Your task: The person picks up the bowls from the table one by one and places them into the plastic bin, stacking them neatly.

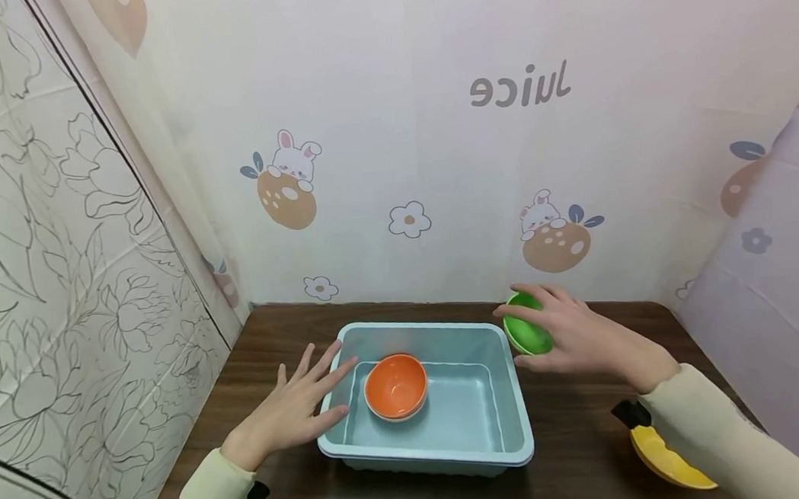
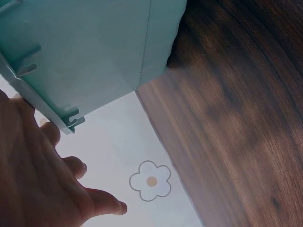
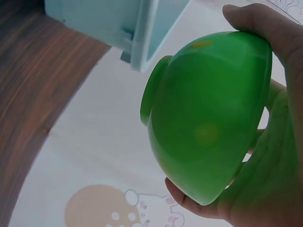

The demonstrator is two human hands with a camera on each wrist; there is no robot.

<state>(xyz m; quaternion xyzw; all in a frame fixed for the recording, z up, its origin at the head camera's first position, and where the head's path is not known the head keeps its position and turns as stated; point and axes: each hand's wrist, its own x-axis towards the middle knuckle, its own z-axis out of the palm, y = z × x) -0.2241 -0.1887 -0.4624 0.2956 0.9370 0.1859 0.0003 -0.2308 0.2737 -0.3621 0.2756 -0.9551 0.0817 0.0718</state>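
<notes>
My right hand (image 1: 569,331) grips a green bowl (image 1: 529,324) by its rim, just off the right side of a light-blue plastic basin (image 1: 453,454). In the right wrist view the bowl (image 3: 208,113) is tilted on its side, its foot toward the basin and the thumb and fingers spread across its rim. My left hand (image 1: 292,409) is at the basin's left rim with fingers spread and straight, holding nothing. An orange bowl (image 1: 396,387) sits inside the basin, left of its middle, with a paler rim showing beneath its edge.
A yellow dish (image 1: 669,458) lies on the dark wooden table (image 1: 575,429) at the right, partly hidden by my right sleeve. Behind the table hangs a patterned white cloth (image 1: 406,127); a flower-printed sheet (image 1: 66,300) closes off the left side.
</notes>
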